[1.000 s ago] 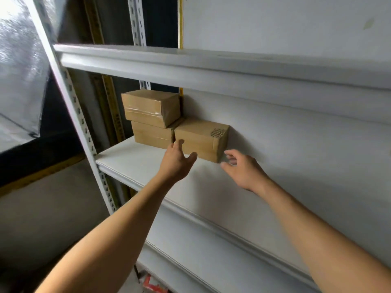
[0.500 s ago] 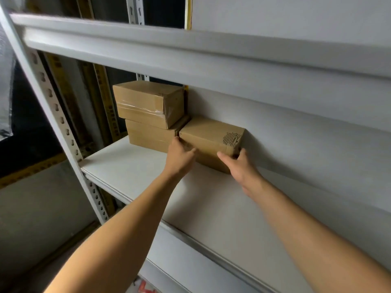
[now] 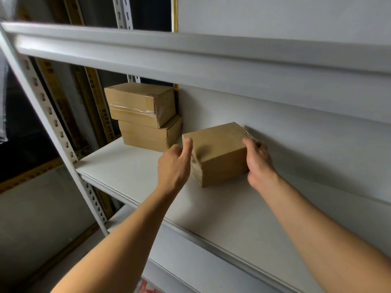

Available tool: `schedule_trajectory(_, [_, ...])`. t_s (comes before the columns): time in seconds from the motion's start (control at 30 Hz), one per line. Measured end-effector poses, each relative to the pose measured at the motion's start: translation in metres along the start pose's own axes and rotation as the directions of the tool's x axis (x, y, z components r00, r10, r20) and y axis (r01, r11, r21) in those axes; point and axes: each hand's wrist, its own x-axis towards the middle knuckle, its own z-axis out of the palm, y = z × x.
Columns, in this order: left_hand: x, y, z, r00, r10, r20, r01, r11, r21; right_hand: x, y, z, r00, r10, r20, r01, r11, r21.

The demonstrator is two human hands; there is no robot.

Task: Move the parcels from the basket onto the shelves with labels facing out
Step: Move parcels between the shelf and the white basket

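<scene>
Third parcel (image 3: pixel 218 153) pulled away from the two-box stack (image 3: pixel 146 117) and turned, right hand (image 3: pixel 257 159) fingers gripping its end, left hand (image 3: pixel 175 163) fingers loosely touching; likely reorienting label outward.

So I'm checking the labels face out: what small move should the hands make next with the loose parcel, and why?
Probably turn the parcel until its printed patch faces the shelf front. That patch sits on top at the rear corner. The right hand grips the right end; the left hand touches the left.
</scene>
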Motion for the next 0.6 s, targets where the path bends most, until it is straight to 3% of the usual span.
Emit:
schedule_trajectory(0.1, [-0.009, 0.006, -0.008, 0.997, -0.064, 0.035, 0.067, 0.995, -0.071, -0.014, -0.007, -0.026, 0.999, 0.033, 0.033, -0.033, 0.999, -0.019])
schedule_trajectory(0.13, [-0.015, 0.012, -0.012, 0.982, -0.111, 0.151, 0.135, 0.978, -0.160, -0.017, -0.008, -0.035, 0.998, 0.038, 0.054, -0.037, 0.999, -0.021])
schedule_trajectory(0.2, [-0.033, 0.024, -0.017, 0.878, -0.164, 0.450, 0.312, 0.908, -0.278, -0.024, -0.011, -0.052, 0.994, 0.040, 0.103, -0.038, 0.999, -0.022])
schedule_trajectory(0.27, [-0.054, 0.036, -0.018, 0.799, -0.132, 0.587, 0.345, 0.899, -0.269, -0.034, -0.013, -0.066, 0.991, 0.029, 0.129, -0.025, 0.999, -0.030])
schedule_trajectory(0.6, [-0.114, 0.074, 0.028, 0.849, 0.063, 0.525, 0.210, 0.871, -0.444, -0.120, -0.029, -0.129, 0.993, 0.035, 0.110, -0.027, 0.997, -0.073])
